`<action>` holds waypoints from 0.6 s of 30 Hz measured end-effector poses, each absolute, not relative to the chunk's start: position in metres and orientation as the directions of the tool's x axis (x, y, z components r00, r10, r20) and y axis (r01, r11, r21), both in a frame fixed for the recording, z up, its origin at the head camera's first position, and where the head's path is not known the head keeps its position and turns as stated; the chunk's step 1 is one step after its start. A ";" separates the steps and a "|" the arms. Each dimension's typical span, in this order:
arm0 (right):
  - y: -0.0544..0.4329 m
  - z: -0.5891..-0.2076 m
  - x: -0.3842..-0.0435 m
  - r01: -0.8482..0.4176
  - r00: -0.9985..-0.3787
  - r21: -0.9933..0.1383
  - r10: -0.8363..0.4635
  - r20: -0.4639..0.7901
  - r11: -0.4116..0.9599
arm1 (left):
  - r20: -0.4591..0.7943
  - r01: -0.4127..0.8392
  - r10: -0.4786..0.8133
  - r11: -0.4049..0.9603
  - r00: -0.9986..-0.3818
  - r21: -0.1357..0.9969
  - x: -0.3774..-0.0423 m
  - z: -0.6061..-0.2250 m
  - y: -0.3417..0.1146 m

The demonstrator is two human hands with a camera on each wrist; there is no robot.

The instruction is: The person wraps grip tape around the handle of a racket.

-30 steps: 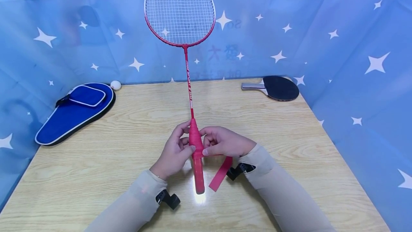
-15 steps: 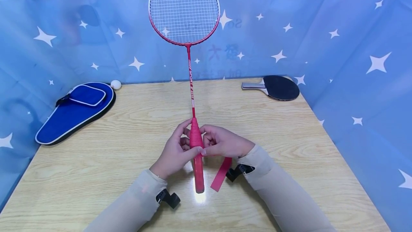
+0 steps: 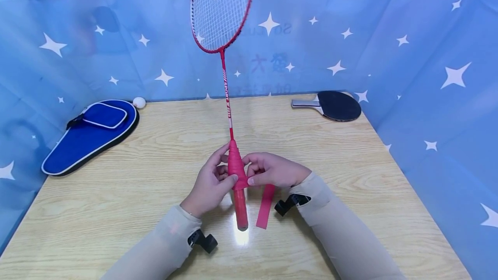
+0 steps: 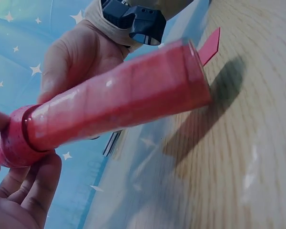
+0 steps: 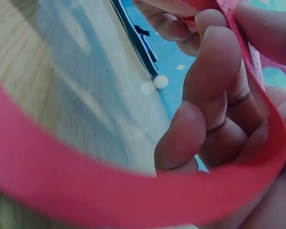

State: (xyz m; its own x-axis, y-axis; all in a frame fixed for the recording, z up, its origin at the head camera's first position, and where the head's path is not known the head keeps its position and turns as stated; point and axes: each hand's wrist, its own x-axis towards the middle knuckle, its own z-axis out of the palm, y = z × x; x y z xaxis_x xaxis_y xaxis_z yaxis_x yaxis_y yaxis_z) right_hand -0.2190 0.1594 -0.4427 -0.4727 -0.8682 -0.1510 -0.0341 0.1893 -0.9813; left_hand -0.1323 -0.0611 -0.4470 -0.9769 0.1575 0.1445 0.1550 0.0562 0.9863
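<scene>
A red badminton racket is held tilted up over the table, its head against the blue backdrop. My left hand grips the cone of its handle, thumb in front and fingers behind. Pink grip tape is wound in overlapping turns round the upper handle. Below the last turn, the lower handle is bare, glossy red. My right hand pinches the tape right beside the handle, between thumb and fingers. The loose tape tail loops past the right palm and hangs below that hand.
A blue paddle case lies at the back left, with a white ball at its tip. A black table tennis paddle lies at the back right. The wooden table meets a starry blue curtain.
The racket has turned about its shaft, so its head now shows narrower and angled. The left thumb has slid across the tape and back. The loose tail hangs straighter.
</scene>
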 end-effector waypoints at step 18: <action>0.153 -0.443 -0.215 0.032 -0.495 -0.985 -0.853 -0.164 0.171 | 0.173 0.191 0.134 0.135 -0.976 0.972 -0.131 -0.445 -0.061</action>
State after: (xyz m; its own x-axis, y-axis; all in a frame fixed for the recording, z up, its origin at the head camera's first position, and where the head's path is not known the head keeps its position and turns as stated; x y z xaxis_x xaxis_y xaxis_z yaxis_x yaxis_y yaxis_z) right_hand -0.2149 0.1531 -0.4427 -0.4950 -0.8532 -0.1642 0.0318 0.1710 -0.9848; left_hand -0.1313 -0.0610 -0.4451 -0.9757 0.1342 0.1733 0.1913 0.1353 0.9722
